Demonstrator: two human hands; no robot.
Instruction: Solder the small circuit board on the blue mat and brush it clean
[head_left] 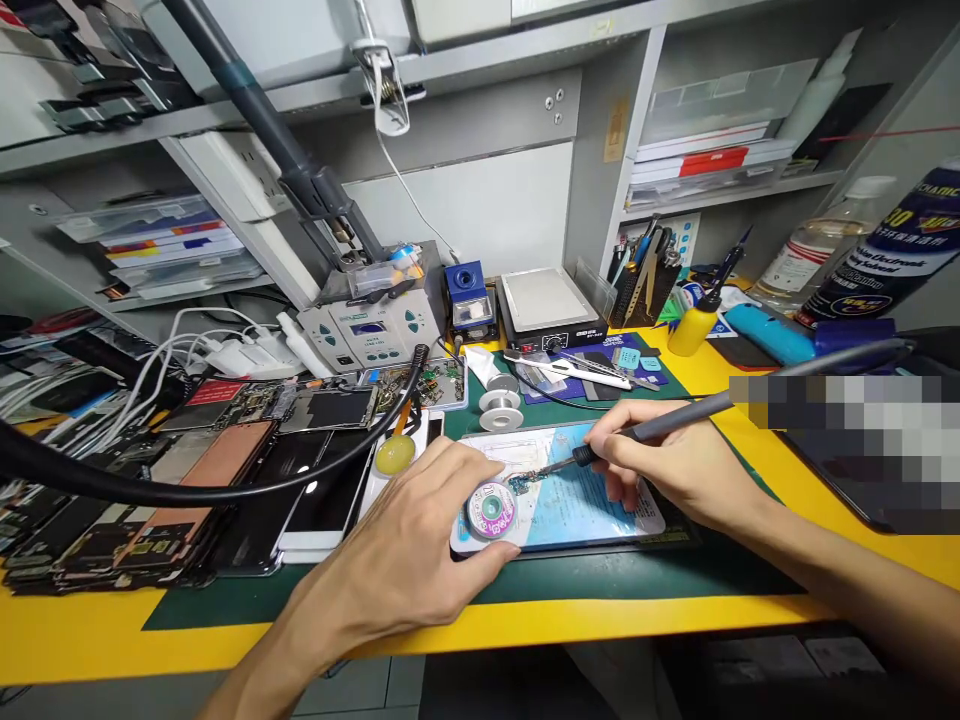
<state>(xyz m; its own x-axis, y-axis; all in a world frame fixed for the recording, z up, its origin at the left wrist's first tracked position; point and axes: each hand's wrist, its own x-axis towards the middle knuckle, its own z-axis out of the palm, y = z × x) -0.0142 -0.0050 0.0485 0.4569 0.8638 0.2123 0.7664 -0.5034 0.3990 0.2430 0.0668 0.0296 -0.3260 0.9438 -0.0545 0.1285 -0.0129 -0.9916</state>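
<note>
Soldering iron (671, 420) tip at small circuit board (527, 483).
Right grip (664, 462) grasping the iron's handle. Board lies on blue-white pad (592, 505). Left grip (431, 520) curled around round spool (493, 511) beside it; can't tell if clenched.

Phone parts (225, 465) at left of frame, circuit board (521, 484) on a pad (566, 520) below centre, wire spool (501, 408) behind, spray can (885, 250) at upper right
</note>
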